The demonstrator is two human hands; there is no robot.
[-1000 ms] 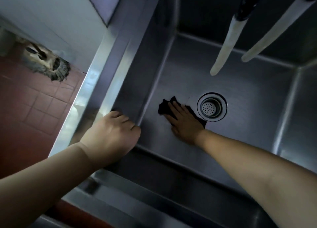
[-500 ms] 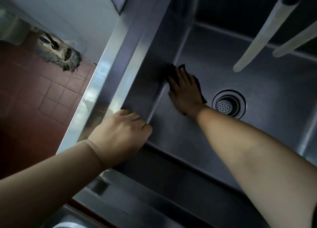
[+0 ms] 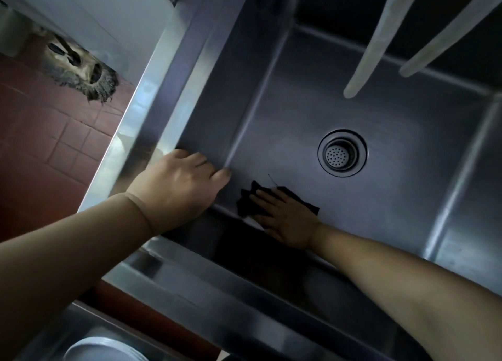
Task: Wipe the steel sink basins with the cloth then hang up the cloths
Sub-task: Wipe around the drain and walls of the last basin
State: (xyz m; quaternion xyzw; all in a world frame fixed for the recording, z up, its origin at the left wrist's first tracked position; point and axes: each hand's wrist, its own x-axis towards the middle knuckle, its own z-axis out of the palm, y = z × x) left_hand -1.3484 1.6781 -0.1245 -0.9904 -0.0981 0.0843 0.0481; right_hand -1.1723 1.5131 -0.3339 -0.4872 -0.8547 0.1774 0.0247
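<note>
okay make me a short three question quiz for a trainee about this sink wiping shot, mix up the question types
1. True or false: the right hand presses the dark cloth flat on the basin floor.
2. The left hand grips: A) a faucet spout B) the sink rim C) the cloth.
3. Fill in: the drain strainer lies to the ____ of the cloth in the picture.

Key: 1 true; 2 B; 3 upper right.

Bare basin floor [image 3: 380,197] lies open beyond the right hand's fingers [image 3: 264,197]; the near wall [image 3: 244,252] and left hand [image 3: 179,187] crowd behind them.
</note>
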